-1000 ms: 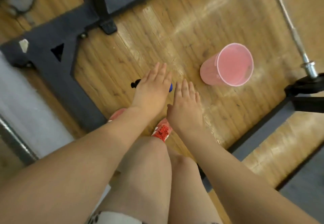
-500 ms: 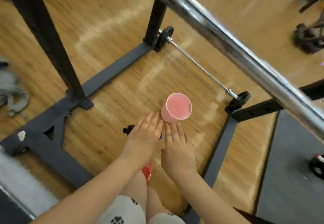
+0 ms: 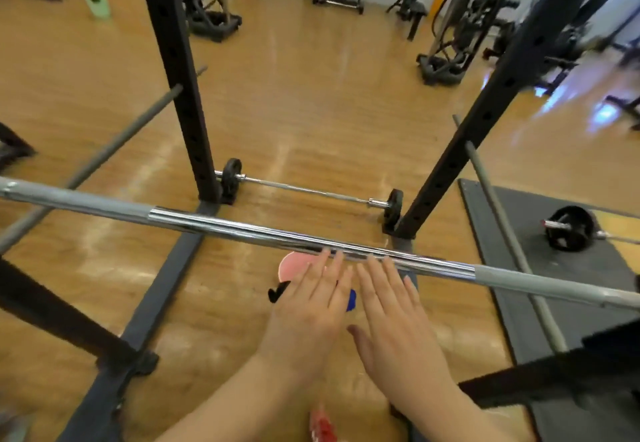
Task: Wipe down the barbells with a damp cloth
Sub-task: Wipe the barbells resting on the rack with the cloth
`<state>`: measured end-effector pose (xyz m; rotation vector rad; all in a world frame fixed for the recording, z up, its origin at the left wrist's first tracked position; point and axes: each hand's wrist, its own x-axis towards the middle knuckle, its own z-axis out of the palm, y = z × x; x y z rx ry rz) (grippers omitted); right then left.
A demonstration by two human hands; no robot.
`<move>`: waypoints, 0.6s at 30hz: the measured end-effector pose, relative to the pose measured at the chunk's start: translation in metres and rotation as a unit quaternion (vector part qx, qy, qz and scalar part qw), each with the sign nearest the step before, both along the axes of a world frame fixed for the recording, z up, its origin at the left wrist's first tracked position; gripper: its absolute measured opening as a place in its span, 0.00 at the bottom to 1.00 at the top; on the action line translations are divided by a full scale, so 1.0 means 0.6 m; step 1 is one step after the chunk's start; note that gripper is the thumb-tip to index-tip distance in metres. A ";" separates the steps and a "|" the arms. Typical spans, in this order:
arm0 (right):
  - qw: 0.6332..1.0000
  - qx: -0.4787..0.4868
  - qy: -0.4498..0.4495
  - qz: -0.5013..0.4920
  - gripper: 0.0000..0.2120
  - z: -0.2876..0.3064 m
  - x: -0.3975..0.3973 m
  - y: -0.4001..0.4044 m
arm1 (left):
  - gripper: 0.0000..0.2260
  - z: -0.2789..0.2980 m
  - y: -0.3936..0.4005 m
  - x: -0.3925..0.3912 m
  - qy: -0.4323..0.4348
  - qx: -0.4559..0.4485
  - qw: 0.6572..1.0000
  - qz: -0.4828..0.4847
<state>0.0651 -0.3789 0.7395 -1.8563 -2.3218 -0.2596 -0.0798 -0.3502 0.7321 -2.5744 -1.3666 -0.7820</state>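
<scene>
A long chrome barbell (image 3: 242, 228) runs across the view from left to right, resting in a black rack. My left hand (image 3: 308, 310) and my right hand (image 3: 391, 317) hover side by side just below the bar, palms down, fingers straight, fingertips near the chrome part. Neither hand holds anything. Under them on the floor stand a pink cup (image 3: 292, 265), partly hidden, and a blue and black object (image 3: 350, 299), mostly hidden by my left hand. No cloth is visible. A second, thinner barbell (image 3: 304, 190) with small black plates lies on the floor behind.
Black rack uprights (image 3: 173, 61) (image 3: 485, 123) rise left and right, with base rails (image 3: 162, 289) on the wooden floor. A grey mat (image 3: 519, 268) at the right holds another plate-loaded bar (image 3: 568, 228). Gym machines (image 3: 446, 43) stand at the back.
The view has risen from the floor to the racked bar. Both hands came up from near the pink cup to just under the chrome barbell, still open and side by side.
</scene>
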 end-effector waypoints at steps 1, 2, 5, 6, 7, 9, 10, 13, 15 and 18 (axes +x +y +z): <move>1.000 0.003 0.006 -0.025 0.50 0.010 0.018 0.000 | 0.21 0.018 0.008 0.024 0.011 -0.005 1.000 -0.016; 0.999 -0.003 0.007 -0.050 0.49 0.019 0.036 -0.002 | 0.21 0.031 0.015 0.049 0.023 -0.014 0.999 -0.029; 0.994 -0.008 0.014 -0.109 0.46 0.036 0.092 -0.008 | 0.22 0.052 0.023 0.126 0.051 -0.029 0.996 -0.066; 0.992 -0.009 0.017 -0.124 0.46 0.038 0.111 -0.011 | 0.22 0.051 0.023 0.149 0.063 -0.031 0.995 -0.076; 0.990 -0.014 0.020 -0.140 0.46 0.036 0.130 -0.015 | 0.22 0.046 0.023 0.171 0.072 -0.027 0.994 -0.083; 0.984 -0.023 0.037 -0.173 0.45 0.028 0.168 -0.025 | 0.23 0.036 0.018 0.210 0.098 -0.034 0.991 -0.079; 0.981 -0.032 0.046 -0.186 0.44 0.029 0.186 -0.031 | 0.23 0.030 0.012 0.229 0.105 -0.037 0.991 -0.076; 0.979 -0.054 0.031 -0.195 0.42 0.025 0.242 -0.053 | 0.23 0.016 -0.014 0.286 0.100 -0.061 0.991 -0.070; 0.979 -0.067 0.026 -0.192 0.40 0.024 0.281 -0.071 | 0.20 0.011 -0.033 0.323 0.094 -0.065 0.991 -0.068; 0.978 -0.098 0.031 -0.183 0.37 0.018 0.343 -0.093 | 0.25 0.009 -0.057 0.381 0.095 -0.114 0.987 -0.065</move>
